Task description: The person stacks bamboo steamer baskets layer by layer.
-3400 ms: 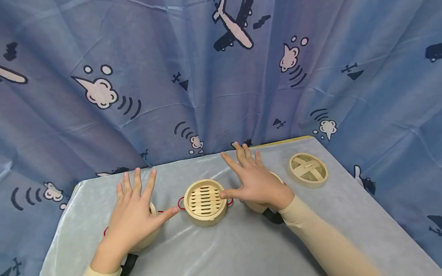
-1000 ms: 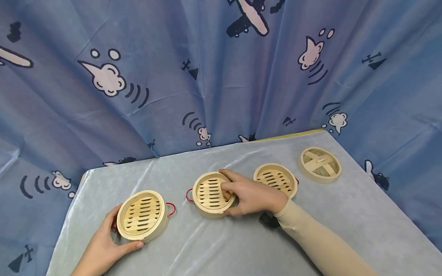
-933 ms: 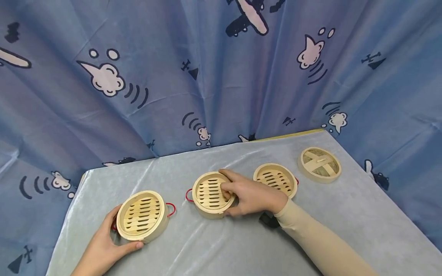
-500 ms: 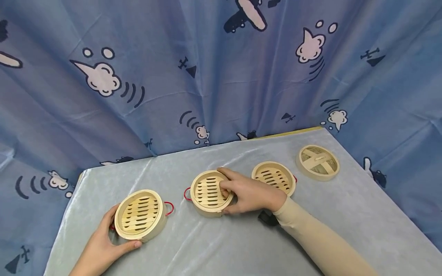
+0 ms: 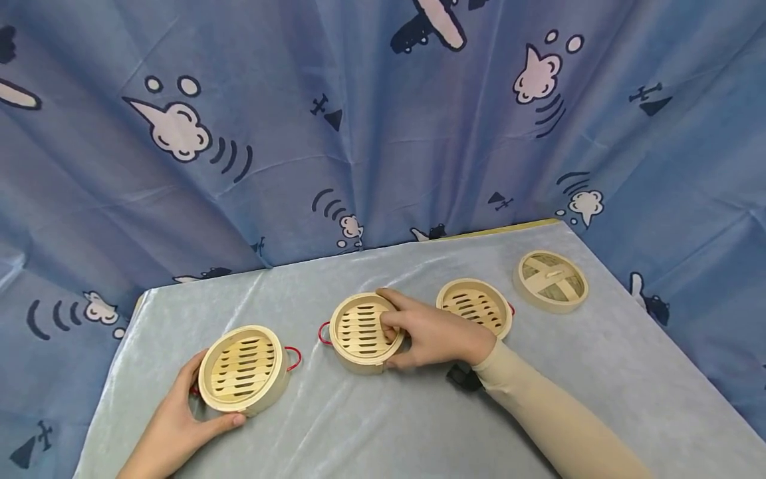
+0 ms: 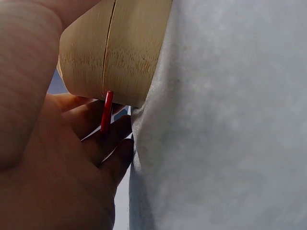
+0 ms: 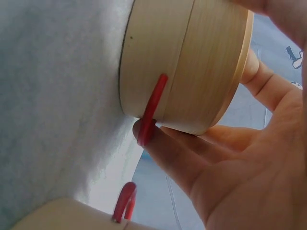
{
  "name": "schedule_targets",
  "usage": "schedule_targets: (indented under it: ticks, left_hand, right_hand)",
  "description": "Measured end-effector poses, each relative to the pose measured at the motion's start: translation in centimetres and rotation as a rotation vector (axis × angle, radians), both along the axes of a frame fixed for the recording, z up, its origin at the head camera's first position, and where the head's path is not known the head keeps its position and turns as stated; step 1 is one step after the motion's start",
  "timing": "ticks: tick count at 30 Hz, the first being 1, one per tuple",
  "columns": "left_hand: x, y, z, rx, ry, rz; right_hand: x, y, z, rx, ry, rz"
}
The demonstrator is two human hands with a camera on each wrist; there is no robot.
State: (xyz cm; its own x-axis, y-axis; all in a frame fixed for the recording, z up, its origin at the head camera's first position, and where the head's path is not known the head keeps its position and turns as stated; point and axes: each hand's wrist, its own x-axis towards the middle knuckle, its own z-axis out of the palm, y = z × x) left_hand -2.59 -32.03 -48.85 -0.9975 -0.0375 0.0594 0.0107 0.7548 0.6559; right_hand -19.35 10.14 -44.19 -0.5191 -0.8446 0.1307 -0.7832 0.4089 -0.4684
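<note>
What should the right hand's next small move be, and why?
Probably a slight lift of the middle pale, round bamboo steamer basket: the right hand grips its side while its base rests on the grey fabric tablecloth. The left hand holds the leftmost pale, round bamboo steamer basket, whose open top might receive it.

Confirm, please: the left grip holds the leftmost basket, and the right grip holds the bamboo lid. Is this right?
Not entirely: the right grip holds the middle basket, not the bamboo lid, as the head view shows. The left grip does hold the leftmost basket.
</note>
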Motion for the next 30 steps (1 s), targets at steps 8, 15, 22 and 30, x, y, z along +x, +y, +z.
schedule_targets:
  ticks: [8,15,22,30]
  left_hand:
    - [0.39,0.22,0.00,0.031,0.006,0.007]
    - [0.08,0.00,-0.41,0.017,0.033,0.003]
    - [-0.25,-0.12,-0.24,0.063,0.069,-0.036]
    - [-0.48,-0.15,-0.43,0.086,0.073,-0.036]
  right_hand:
    - [-0.15,-0.39,-0.09,0.002,0.011,0.005]
    - [-0.34,-0.62,-0.12,-0.045,0.042,-0.004]
    - [-0.20,-0.59,-0.51,-0.076,0.046,-0.030]
    - [-0.36,-0.84,-0.27,-0.113,0.032,-0.072]
